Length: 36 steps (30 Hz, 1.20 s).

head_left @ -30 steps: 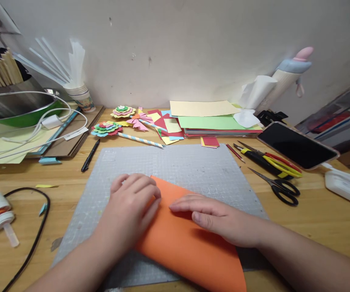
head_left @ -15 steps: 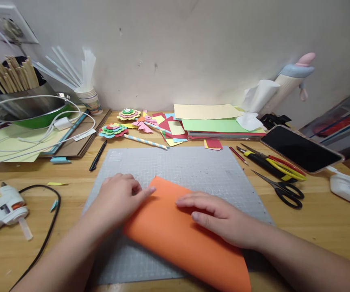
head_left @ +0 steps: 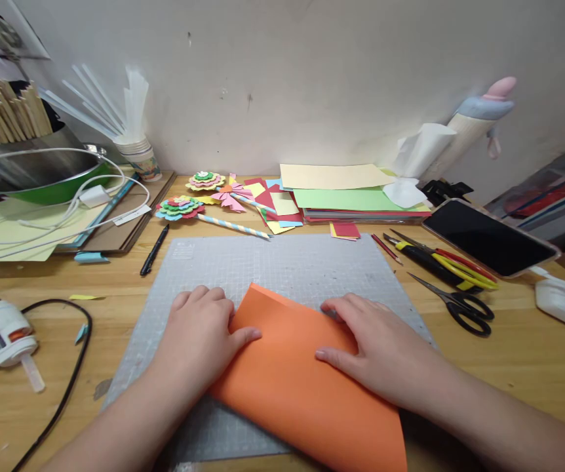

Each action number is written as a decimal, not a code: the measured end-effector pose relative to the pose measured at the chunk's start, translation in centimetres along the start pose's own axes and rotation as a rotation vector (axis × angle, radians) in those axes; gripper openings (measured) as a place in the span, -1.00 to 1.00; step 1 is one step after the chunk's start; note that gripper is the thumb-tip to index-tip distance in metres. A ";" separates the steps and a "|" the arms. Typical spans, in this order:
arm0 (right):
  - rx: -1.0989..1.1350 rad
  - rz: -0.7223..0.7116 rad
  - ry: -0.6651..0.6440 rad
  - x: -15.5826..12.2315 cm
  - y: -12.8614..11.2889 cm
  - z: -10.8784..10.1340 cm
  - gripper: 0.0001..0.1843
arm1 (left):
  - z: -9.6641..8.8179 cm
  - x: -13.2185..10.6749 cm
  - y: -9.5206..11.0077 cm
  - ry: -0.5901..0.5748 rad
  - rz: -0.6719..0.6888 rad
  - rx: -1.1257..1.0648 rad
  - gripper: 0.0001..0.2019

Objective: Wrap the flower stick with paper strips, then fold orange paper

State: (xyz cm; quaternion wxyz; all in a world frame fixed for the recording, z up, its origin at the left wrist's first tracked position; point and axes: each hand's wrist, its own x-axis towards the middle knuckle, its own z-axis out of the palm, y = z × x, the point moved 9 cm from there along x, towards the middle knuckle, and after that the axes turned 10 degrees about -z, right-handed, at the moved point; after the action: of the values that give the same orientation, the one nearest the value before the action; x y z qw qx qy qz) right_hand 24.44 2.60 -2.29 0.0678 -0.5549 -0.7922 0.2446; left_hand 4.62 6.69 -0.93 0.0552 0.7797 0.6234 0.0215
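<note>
curving smoothly at its near side, the orange paper (head_left: 290, 367) lies on the gridded mat (head_left: 272, 259). the left hand (head_left: 198, 337) and right hand (head_left: 373, 341) arch palm down at its sides, thumbs on top, parted from half-bent fingers; whether they pinch it, i cannot tell. the paper's long axis slants from far left to near right.

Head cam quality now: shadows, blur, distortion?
Head view: soft light on the wall; dark shadow right of the orange paper; plug at upper left blurry; bottle at right leans, possibly wide-angle stretch; scissors fairly crisp.
</note>
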 end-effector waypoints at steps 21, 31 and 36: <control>1.052 0.097 -0.169 1.2 1.5 2.1 -0.64 | 0.1 0.8 -2.3 -0.173 -0.322 -0.838 -0.65; 1.402 0.229 0.255 1.2 4.3 -0.2 -0.47 | -0.2 0.5 -4.2 0.009 -0.515 -1.441 -0.68; 1.570 0.201 0.118 1.7 3.1 1.4 -0.49 | -0.6 0.9 -4.5 0.122 -0.477 -1.476 -0.72</control>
State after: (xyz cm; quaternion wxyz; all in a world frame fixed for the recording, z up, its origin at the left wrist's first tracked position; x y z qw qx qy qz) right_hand 25.91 4.51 -5.24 0.4589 -0.4257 -0.3292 0.7070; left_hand 0.41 8.57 -0.88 0.5287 0.3835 0.6004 0.4615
